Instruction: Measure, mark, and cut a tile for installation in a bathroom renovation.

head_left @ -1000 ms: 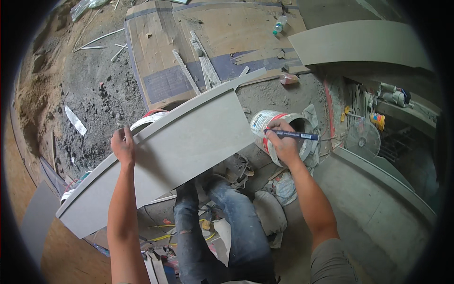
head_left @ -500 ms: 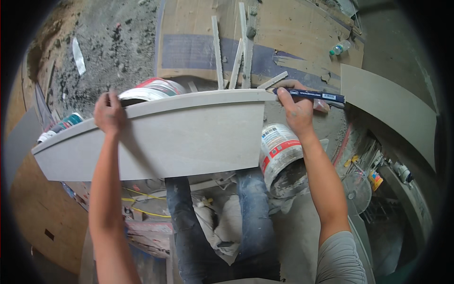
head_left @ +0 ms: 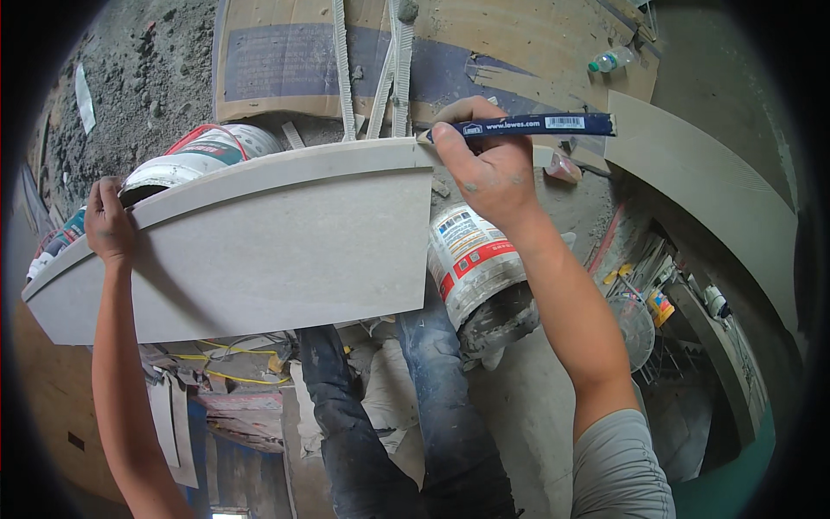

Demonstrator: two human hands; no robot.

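A pale grey tile board (head_left: 294, 259) with a narrow raised strip along its curved far edge lies across my legs. My left hand (head_left: 111, 221) is closed over that edge near the left end. My right hand (head_left: 484, 173) grips a dark blue flat pencil (head_left: 571, 123), its tip at the strip's far edge near the right end. A white bucket (head_left: 177, 173) with a red handle is partly hidden behind the board; another with a red band (head_left: 475, 255) lies on its side beyond the board's right end.
Cardboard sheets (head_left: 277, 69) with notched pale strips (head_left: 399, 78) and a plastic bottle (head_left: 609, 60) are ahead, beside grey rubble (head_left: 156, 60). On the right are a curved grey panel (head_left: 700, 182), a fan (head_left: 631, 329) and tools. Yellow cords (head_left: 225, 372) lie below.
The board has swung from a slant to nearly level in view. My right hand and pencil have moved up to its far edge. My left hand and the board now sit further left.
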